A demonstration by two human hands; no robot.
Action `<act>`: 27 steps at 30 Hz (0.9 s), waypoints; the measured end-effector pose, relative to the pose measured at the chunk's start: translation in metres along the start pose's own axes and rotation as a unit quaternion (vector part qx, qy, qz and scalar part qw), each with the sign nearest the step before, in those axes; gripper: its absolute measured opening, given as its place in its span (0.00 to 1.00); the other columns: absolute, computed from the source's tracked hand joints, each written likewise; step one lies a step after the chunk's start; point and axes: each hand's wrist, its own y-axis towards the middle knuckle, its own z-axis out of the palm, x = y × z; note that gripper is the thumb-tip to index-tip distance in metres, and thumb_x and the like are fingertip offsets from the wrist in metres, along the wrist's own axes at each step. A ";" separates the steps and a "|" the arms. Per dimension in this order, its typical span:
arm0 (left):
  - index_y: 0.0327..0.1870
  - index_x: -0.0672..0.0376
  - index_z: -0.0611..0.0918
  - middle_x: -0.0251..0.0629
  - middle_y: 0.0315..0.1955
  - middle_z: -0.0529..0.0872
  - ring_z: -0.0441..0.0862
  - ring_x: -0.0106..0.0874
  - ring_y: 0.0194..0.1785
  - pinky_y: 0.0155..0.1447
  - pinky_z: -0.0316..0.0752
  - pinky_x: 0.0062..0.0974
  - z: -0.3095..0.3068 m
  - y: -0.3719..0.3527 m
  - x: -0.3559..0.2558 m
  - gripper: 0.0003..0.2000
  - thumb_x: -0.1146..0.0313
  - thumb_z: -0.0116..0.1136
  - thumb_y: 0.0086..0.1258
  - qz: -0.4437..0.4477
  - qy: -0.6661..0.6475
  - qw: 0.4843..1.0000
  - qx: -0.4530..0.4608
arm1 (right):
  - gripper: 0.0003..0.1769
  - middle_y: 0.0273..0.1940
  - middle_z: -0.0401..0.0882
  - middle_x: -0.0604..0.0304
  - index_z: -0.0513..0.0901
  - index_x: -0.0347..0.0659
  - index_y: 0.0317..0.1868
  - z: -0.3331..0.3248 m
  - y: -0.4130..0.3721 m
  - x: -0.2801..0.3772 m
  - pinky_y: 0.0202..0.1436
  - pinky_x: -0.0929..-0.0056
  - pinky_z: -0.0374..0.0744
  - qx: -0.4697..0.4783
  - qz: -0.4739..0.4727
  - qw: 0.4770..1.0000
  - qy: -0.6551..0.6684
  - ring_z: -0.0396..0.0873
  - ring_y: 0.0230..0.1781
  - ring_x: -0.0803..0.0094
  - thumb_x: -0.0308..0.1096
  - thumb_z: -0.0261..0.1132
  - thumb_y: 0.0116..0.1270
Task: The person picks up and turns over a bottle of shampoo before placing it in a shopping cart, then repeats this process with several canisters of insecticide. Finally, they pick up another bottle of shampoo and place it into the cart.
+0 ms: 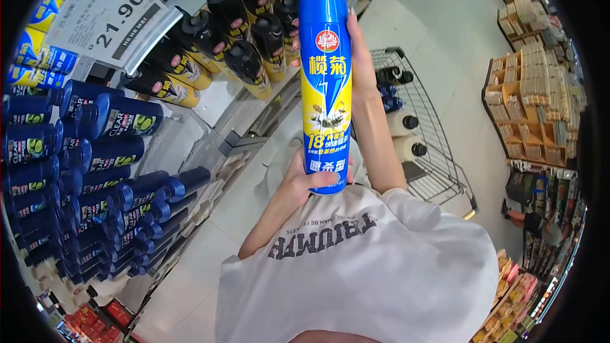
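Note:
I hold a tall blue and yellow insecticide spray can (326, 82) upright in front of me with both hands. My left hand (304, 180) grips its bottom end, thumb across the label. My right hand (359, 51) wraps around the upper part from behind, its fingers mostly hidden by the can. Behind the can, black-capped yellow spray cans (248, 57) lie in a row on a shelf.
Dark blue shampoo bottles (108, 152) fill the shelves on the left under a price tag (108, 16) reading 21.90. A wire shopping cart (426, 133) with several bottles stands to the right. Product racks (534, 95) line the far right aisle, where a person crouches (537, 222).

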 end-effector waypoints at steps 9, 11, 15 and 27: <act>0.62 0.67 0.73 0.47 0.45 0.86 0.89 0.38 0.43 0.51 0.84 0.34 0.000 0.009 0.014 0.34 0.62 0.74 0.55 -0.088 0.036 0.995 0.013 | 0.33 0.46 0.87 0.48 0.77 0.36 0.61 -0.041 -0.039 0.006 0.42 0.61 0.90 -0.112 -0.039 0.993 0.026 0.89 0.38 0.60 0.61 0.55 0.78; 0.61 0.67 0.74 0.47 0.45 0.86 0.89 0.38 0.44 0.51 0.84 0.34 -0.001 0.010 0.014 0.33 0.62 0.74 0.56 -0.100 0.038 0.994 0.013 | 0.31 0.45 0.87 0.48 0.76 0.37 0.60 -0.045 -0.042 0.007 0.40 0.61 0.90 -0.110 -0.042 0.993 0.033 0.89 0.36 0.58 0.59 0.57 0.78; 0.61 0.66 0.74 0.47 0.45 0.86 0.89 0.38 0.44 0.52 0.84 0.35 -0.001 0.011 0.011 0.32 0.63 0.74 0.56 -0.113 0.042 0.993 0.004 | 0.33 0.53 0.83 0.45 0.71 0.35 0.67 -0.052 -0.044 0.007 0.40 0.61 0.89 -0.114 -0.056 0.991 0.037 0.87 0.43 0.58 0.57 0.54 0.80; 0.65 0.64 0.71 0.47 0.46 0.87 0.88 0.37 0.49 0.53 0.82 0.30 -0.006 0.012 -0.003 0.33 0.68 0.72 0.59 -0.046 0.082 0.993 -0.078 | 0.32 0.53 0.83 0.37 0.72 0.33 0.68 -0.039 -0.027 0.017 0.50 0.53 0.89 -0.139 -0.064 0.988 -0.015 0.87 0.49 0.52 0.53 0.58 0.79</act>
